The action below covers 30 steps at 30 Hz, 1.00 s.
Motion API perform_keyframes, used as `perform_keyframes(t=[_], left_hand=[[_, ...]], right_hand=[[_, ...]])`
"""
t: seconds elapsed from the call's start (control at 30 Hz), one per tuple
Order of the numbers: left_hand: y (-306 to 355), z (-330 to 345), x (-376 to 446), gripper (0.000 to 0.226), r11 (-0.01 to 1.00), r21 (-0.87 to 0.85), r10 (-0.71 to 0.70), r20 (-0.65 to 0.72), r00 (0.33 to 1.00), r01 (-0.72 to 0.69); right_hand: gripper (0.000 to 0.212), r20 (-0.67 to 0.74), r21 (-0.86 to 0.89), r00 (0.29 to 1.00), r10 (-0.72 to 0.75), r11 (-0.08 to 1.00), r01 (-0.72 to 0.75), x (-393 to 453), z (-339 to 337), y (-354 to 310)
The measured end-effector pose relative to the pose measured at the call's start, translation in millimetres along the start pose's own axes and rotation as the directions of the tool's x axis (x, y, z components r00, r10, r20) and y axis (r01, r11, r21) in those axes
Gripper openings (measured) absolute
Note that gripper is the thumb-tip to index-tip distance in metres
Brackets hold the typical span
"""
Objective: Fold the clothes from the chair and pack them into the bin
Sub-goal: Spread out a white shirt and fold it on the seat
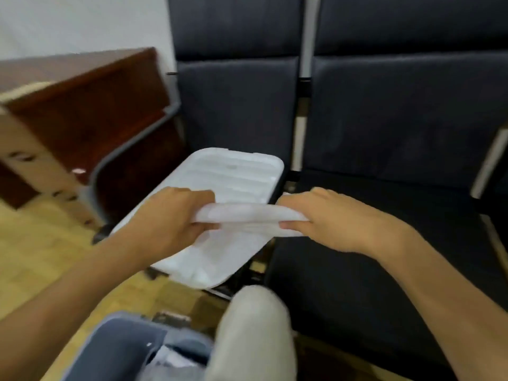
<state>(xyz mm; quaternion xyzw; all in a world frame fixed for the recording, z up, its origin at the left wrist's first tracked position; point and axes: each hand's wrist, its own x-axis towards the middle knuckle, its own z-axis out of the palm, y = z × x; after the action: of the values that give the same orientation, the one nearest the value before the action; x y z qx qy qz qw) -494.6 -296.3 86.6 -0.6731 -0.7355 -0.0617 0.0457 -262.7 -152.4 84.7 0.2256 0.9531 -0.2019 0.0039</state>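
Hands grip a soft white cloth [248, 215] w/ curled fingers: left hand [170, 218] on one end, right hand [335, 218] on the other, fabric stretched flat between, above ribbed white plastic lid [239, 171] on dark padded chair [236, 105]. Grey bin [121, 350] near bottom edge, light fabric inside.

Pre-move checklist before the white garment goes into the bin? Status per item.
1. Left hand grips the white garment: ok.
2. Right hand grips its other end: ok.
3. Garment folded compact: ok; it looks like a narrow band, blur hides detail.
4. Garment clear of the white lid on the chair: cannot tell.
5. Bin in reach, open: ok.
6. Room in the bin: cannot tell; clothes already inside.
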Motion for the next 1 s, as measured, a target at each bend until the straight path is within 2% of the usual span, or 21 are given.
perform_keyframes(t=[0.07,0.13,0.2,0.23,0.3,0.4,0.47,0.53,0.6,0.7,0.8,0.87,0.93,1.0], left_hand=[[-30.7,-19.7,-68.0,0.024,0.981,0.043,-0.192,0.043,0.980,0.191],[-50.2,-28.3,-130.6,0.029,0.952,0.013,-0.307,0.032,0.951,0.306],[-64.5,-31.0,-195.3,0.030,0.901,-0.038,-0.430,0.057,0.901,0.432],[-69.7,-25.5,-220.3,0.032,0.866,-0.071,-0.485,0.117,0.867,0.494],[-75.3,-3.4,-271.2,0.029,0.784,-0.135,-0.569,0.236,0.788,0.606],[-77.9,38.7,-336.4,0.013,0.642,-0.208,-0.681,0.289,0.673,0.738],[-80.3,64.3,-364.3,0.008,0.548,-0.236,-0.737,0.318,0.596,0.803],[-83.1,84.8,-380.9,0.009,0.499,-0.227,-0.764,0.340,0.548,0.836],[-86.1,101.3,-395.6,0.008,0.468,-0.198,-0.792,0.337,0.509,0.861],[-81.2,123.6,-404.4,0.014,0.472,-0.168,-0.814,0.292,0.501,0.865],[-61.9,147.7,-406.3,0.030,0.523,-0.093,-0.797,0.298,0.525,0.847],[-42.6,166.6,-407.5,0.047,0.598,-0.062,-0.719,0.398,0.570,0.799],[-23.2,183.6,-407.1,0.057,0.664,-0.084,-0.603,0.527,0.598,0.743],[-11.8,194.5,-404.8,0.057,0.683,-0.113,-0.553,0.565,0.612,0.722]], right_hand=[[0.012,0.100,0.049,0.985,-0.143,0.989,0.139,32.1,7.7,-58.8],[0.020,0.166,0.071,0.958,-0.235,0.971,0.226,55.7,22.5,-109.0],[0.022,0.340,0.101,0.878,-0.337,0.941,0.322,77.7,48.8,-158.6],[0.019,0.419,0.096,0.834,-0.359,0.931,0.353,85.9,64.9,-175.7],[0.017,0.506,0.099,0.772,-0.385,0.915,0.392,101.0,105.6,-206.9],[0.017,0.595,0.107,0.688,-0.415,0.889,0.444,113.6,175.7,-247.3],[0.028,0.647,0.127,0.651,-0.397,0.898,0.421,116.6,220.4,-261.5],[0.028,0.665,0.123,0.651,-0.366,0.914,0.388,119.4,255.5,-268.1],[0.029,0.646,0.075,0.686,-0.335,0.922,0.380,123.3,279.3,-276.9],[0.038,0.568,0.003,0.747,-0.344,0.909,0.417,121.1,286.8,-283.6],[0.037,0.584,-0.032,0.715,-0.384,0.869,0.493,115.5,292.8,-275.7],[0.035,0.650,-0.095,0.671,-0.357,0.838,0.537,110.0,304.9,-255.9],[0.035,0.775,-0.279,0.603,-0.187,0.755,0.593,107.5,320.1,-230.2],[0.043,0.833,-0.455,0.547,0.083,0.666,0.592,110.3,328.2,-210.4]])
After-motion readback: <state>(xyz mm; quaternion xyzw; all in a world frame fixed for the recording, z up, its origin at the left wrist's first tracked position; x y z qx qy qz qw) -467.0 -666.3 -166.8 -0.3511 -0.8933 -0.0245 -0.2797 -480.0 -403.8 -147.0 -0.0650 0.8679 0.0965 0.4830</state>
